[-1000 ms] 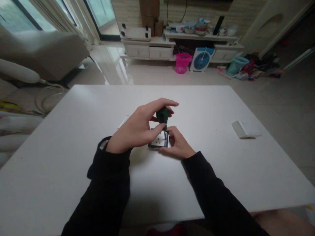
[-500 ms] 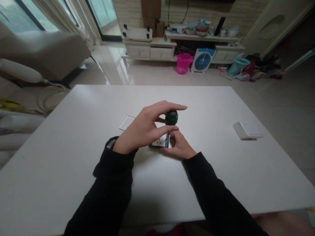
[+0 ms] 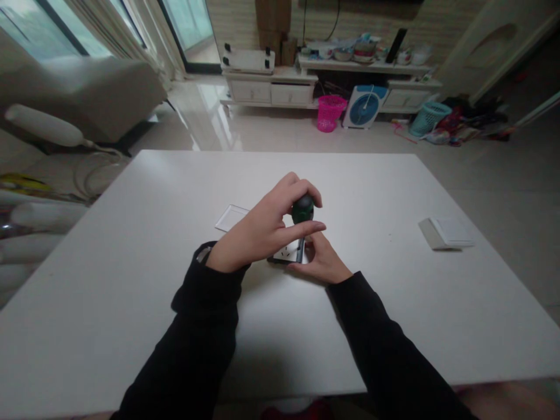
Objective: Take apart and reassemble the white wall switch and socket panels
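My left hand (image 3: pixel 269 224) is closed around the dark green and black handle of a screwdriver (image 3: pixel 302 210), which stands upright over a wall socket (image 3: pixel 286 253). The socket has a white face with slots and a dark edge, and it lies on the white table (image 3: pixel 184 192). My right hand (image 3: pixel 324 260) grips the socket's right side between thumb and fingers. Part of the socket and the screwdriver's tip are hidden by my left hand. Left of the hands lies a thin rectangular cover frame (image 3: pixel 230 218), partly covered by my left hand.
A white plate stacked on another flat piece (image 3: pixel 450 232) rests near the table's right edge. Beyond the table are a pink basket (image 3: pixel 330 112), a blue fan (image 3: pixel 364 108), a teal basket (image 3: pixel 429 118) and a white TV cabinet (image 3: pixel 251 90).
My left fingers, stretched out past the screwdriver handle before, are now curled around it. My right hand keeps its grip on the socket. The view has shifted slightly.
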### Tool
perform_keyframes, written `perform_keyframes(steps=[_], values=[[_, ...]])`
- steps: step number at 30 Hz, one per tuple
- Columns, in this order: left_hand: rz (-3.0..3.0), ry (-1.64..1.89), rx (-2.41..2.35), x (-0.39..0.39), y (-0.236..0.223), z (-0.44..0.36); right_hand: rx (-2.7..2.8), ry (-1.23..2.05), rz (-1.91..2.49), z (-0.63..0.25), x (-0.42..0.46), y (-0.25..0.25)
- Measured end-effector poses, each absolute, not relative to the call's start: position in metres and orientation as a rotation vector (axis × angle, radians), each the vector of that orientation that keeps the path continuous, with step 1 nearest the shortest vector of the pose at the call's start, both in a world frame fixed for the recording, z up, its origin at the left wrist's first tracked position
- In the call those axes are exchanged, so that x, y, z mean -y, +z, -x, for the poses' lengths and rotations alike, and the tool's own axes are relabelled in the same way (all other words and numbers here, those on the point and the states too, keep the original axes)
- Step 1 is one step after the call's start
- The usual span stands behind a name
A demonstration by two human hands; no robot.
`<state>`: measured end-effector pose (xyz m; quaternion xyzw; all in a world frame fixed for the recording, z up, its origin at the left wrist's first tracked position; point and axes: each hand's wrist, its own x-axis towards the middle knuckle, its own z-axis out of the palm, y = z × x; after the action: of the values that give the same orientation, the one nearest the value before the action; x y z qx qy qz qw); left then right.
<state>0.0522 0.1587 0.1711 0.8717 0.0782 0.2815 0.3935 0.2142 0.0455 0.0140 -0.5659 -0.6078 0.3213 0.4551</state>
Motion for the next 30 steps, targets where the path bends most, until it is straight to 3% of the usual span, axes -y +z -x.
perform_keyframes(steps=[10, 22, 30], values=[[-1.965, 0.641, -0.186, -0.1556, 0.1666, -0.0474, 1.465, 0.775, 1.363, -0.2132, -0.0452, 0.0195], [-2.09, 0.768, -0.329, -0.1592, 0.1636, -0.0546, 1.472, 0.785, 1.377, -0.211, -0.0457, 0.0163], [-2.029, 0.667, -0.23, -0.1546, 0.1717, -0.0473, 1.498, 0.719, 1.412, -0.2141, -0.0457, 0.0171]])
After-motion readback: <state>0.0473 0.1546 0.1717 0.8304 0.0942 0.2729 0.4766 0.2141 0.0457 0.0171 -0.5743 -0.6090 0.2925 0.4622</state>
